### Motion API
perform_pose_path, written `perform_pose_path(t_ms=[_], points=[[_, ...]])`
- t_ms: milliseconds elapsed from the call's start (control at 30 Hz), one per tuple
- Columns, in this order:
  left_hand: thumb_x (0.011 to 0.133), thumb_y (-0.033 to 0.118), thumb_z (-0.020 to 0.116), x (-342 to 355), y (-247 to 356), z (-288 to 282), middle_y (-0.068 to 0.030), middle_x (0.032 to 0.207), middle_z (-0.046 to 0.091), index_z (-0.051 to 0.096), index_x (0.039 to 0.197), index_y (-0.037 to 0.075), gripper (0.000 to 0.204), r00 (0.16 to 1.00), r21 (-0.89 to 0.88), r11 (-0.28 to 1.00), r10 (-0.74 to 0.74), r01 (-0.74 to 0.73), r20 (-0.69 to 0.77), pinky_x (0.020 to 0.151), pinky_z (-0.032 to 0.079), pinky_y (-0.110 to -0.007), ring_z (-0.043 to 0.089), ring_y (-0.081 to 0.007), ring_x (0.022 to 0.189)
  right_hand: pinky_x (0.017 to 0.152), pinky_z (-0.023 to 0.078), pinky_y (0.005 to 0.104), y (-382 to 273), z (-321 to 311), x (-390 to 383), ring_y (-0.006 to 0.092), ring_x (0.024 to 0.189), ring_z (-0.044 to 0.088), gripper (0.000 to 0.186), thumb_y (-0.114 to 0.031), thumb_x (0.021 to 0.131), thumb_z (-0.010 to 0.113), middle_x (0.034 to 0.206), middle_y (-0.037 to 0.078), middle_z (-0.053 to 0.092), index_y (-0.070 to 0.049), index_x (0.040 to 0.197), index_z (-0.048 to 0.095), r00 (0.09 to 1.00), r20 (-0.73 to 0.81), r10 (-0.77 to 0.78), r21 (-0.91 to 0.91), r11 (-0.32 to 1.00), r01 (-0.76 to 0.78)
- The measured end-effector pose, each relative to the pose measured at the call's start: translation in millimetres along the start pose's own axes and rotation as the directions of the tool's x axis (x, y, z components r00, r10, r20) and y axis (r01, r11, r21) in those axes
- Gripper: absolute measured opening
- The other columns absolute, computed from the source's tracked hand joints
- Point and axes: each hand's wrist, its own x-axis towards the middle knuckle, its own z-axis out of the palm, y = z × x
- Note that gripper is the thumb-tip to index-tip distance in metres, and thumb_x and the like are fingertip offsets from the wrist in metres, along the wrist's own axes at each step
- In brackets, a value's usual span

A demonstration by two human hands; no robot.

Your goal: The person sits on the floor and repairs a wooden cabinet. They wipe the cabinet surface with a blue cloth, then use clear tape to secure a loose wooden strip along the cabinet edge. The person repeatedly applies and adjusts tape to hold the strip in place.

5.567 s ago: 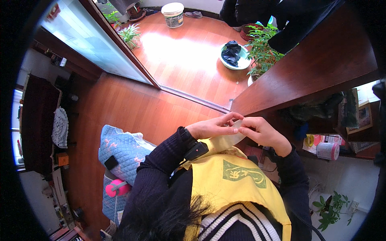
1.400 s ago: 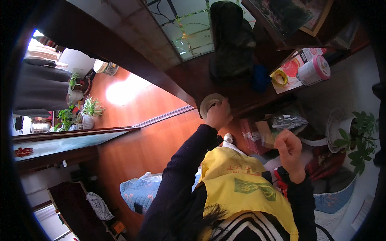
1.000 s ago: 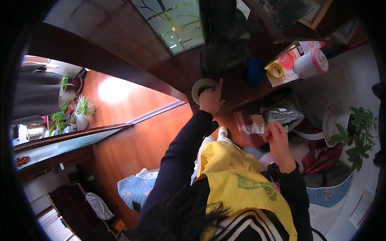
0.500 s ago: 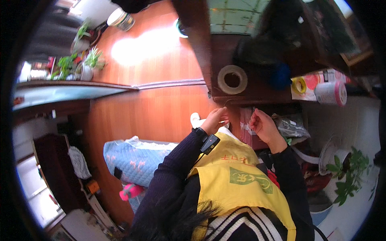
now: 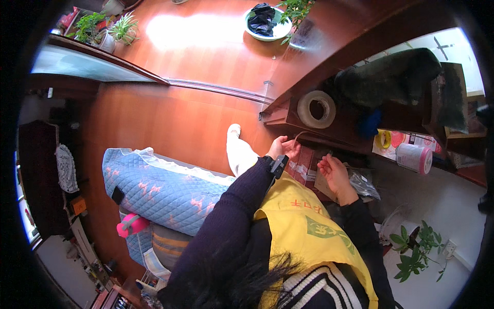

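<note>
My left hand (image 5: 284, 148) is raised in front of the dark wooden cabinet, fingers curled together. A thin brownish cord (image 5: 302, 133) bends up from its fingertips toward the cabinet edge. To its right, my right hand (image 5: 335, 175) is closed in a pinch, with something small and thin at its fingertips, too fine to make out. The hands are apart. Beneath and between them lies a reddish box (image 5: 303, 164) with pale tape strips. A roll of clear tape (image 5: 316, 109) sits on the cabinet just beyond my hands.
A clear plastic bag (image 5: 364, 186) lies right of my right hand, near a pink-lidded jar (image 5: 414, 158) and a potted plant (image 5: 418, 252). A blue quilted cover (image 5: 159, 188) is at left. Farther off, a basin (image 5: 267, 32) with a black bag stands on the floor.
The view has swung, bringing the basin and more of the cabinet into sight. Both hands remain raised and apart; my right hand sits slightly lower. One white-clad leg now shows stretched forward.
</note>
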Motion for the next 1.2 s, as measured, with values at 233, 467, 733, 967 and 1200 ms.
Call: perform_pose_path(t_ms=[233,467,733,967,1200], points=[[0.092,0.004,0.051,11,40,3,-0.0097,0.089,0.064,0.055,0.095,-0.001,0.007,0.995,0.165,0.984,-0.073,0.061,0.068,0.072,0.055,-0.023,0.062,-0.0163,0.079,0.070,0.050,0.0256,3,25,3,0.0166,0.082,0.063,0.021,-0.026,0.092,0.062,0.086,0.004,0.063,-0.005,0.096,0.060,1.000,0.009,-0.015,-0.047,0.999,0.015],[0.093,0.004,0.050,29,64,16,-0.0102,0.089,0.062,0.052,0.096,-0.001,0.006,0.995,0.285,0.953,-0.088,0.098,-0.049,0.069,0.056,-0.025,0.063,-0.0173,0.077,0.074,0.049,0.0254,-2,64,11,0.0161,0.089,0.064,0.017,-0.026,0.092,0.062,0.091,0.004,0.065,-0.009,0.092,0.060,1.000,-0.002,-0.017,-0.104,0.994,0.016],[0.094,0.014,0.052,28,77,29,-0.0099,0.090,0.066,0.057,0.104,0.002,0.016,0.988,0.412,0.903,-0.074,0.124,-0.135,0.064,0.055,-0.025,0.064,-0.0175,0.079,0.078,0.048,0.0252,8,54,28,0.0145,0.093,0.062,0.012,-0.020,0.092,0.059,0.096,0.005,0.064,-0.009,0.096,0.060,1.000,-0.005,-0.026,-0.154,0.988,0.025],[0.094,0.005,0.047,17,79,40,-0.0122,0.100,0.063,0.053,0.107,0.000,0.015,0.989,0.386,0.918,-0.035,0.087,-0.141,0.072,0.057,-0.030,0.064,-0.0226,0.087,0.087,0.044,0.0300,0,-10,54,0.0227,0.090,0.061,0.032,-0.030,0.077,0.064,0.092,0.011,0.067,0.000,0.088,0.067,0.906,0.079,-0.416,-0.883,0.393,0.257],[0.093,0.005,0.048,21,81,34,-0.0132,0.100,0.062,0.051,0.106,-0.001,0.015,0.984,0.362,0.928,-0.017,0.082,-0.178,0.072,0.057,-0.030,0.063,-0.0236,0.087,0.080,0.048,0.0365,-40,-22,86,0.0270,0.085,0.063,0.031,-0.030,0.079,0.062,0.088,0.014,0.068,0.001,0.081,0.065,0.942,0.236,-0.240,-0.956,0.116,0.269]])
